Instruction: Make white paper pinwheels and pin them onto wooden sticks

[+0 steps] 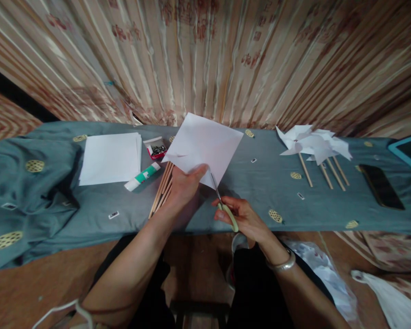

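Note:
My left hand point(187, 183) grips a square sheet of white paper point(205, 141) by its lower edge, thumb on top, and holds it up above the table. A short slit shows near the sheet's left corner. In my right hand point(241, 212) is a pair of scissors point(229, 214) with pale green handles. Their blades point up and meet the paper's bottom corner, just right of my left thumb. Beneath my left hand lie several wooden sticks point(162, 189), partly covered by the paper and the hand.
Left of the sticks are a glue stick point(143, 176), a small red-and-white box point(155, 148) of metal pieces and a stack of white paper point(110, 158). To the right lie several paper pinwheels point(320, 144) on sticks, a black phone point(382, 187) and a blue-framed device point(409, 151). A curtain point(205, 59) hangs behind.

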### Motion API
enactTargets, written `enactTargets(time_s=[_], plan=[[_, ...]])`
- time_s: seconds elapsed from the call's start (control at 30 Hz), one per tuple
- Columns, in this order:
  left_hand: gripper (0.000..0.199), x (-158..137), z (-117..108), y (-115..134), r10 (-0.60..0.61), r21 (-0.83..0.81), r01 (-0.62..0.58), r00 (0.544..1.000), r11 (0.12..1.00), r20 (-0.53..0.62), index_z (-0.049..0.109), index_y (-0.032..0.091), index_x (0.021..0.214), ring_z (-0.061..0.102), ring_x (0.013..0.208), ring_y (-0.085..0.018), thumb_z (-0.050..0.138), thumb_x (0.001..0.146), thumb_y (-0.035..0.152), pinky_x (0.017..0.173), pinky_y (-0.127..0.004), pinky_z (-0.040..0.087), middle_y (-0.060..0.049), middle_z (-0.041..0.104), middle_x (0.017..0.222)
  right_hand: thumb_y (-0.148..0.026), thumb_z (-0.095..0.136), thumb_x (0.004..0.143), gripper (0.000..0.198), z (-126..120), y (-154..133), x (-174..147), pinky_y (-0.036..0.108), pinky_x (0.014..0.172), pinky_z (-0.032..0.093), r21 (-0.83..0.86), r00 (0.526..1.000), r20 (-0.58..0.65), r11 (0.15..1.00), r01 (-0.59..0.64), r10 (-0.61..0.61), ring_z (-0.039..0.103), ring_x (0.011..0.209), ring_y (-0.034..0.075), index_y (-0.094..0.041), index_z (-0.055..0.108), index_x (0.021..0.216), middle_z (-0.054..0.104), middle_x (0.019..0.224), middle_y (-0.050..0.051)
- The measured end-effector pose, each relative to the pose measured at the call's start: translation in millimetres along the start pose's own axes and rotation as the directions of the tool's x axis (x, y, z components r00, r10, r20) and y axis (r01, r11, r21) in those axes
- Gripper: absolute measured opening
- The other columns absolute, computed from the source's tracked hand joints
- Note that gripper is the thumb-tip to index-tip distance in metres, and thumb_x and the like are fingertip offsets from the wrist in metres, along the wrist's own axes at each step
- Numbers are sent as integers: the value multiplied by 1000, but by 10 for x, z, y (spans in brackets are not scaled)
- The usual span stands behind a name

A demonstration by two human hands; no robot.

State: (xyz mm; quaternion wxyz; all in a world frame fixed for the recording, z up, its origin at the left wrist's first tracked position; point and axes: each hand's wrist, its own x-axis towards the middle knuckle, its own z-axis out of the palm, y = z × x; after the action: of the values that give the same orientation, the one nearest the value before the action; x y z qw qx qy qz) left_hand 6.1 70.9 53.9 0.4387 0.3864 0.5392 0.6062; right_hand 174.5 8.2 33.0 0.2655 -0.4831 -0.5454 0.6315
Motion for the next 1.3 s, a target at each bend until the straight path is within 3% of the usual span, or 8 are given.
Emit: enactTargets(time_s=[0.3,0.53,1.03,1.3], plan=[[57,-16,-29,87,-87,18,87,996,996,6,59,16,120,68,100,-26,75,65,18,91,-39,54,-10,72,110,-51,75,73,39,15,-31,-1,22,53,39,1,999,-28,1000,21,-21,49,56,9,-19,69,94,60,65,-3],[58,-50,-5,118,-120,-32,119,993,992,-8,57,16,122,69,96,-25,72,66,17,89,-38,55,-10,72,108,-51,82,64,45,40,-7,16,20,47,36,101,999,-44,995,-16,21,46,52,8,-18,70,92,57,61,-5],[60,41,-78,-54,-61,-15,61,998,998,4,59,16,120,67,102,-27,77,63,25,93,-41,54,-10,71,111,-43,88,54,42,93,-44,35,19,48,38,228,993,-59,970,-82,98,50,51,7,-19,69,84,59,58,-6],[50,-10,-79,12,-42,59,38,997,998,67,61,14,111,69,96,-27,74,64,24,88,-39,55,-10,73,99,-50,85,57,48,90,-64,33,21,48,35,136,995,-73,989,-57,67,45,52,7,-17,69,88,57,60,-6]])
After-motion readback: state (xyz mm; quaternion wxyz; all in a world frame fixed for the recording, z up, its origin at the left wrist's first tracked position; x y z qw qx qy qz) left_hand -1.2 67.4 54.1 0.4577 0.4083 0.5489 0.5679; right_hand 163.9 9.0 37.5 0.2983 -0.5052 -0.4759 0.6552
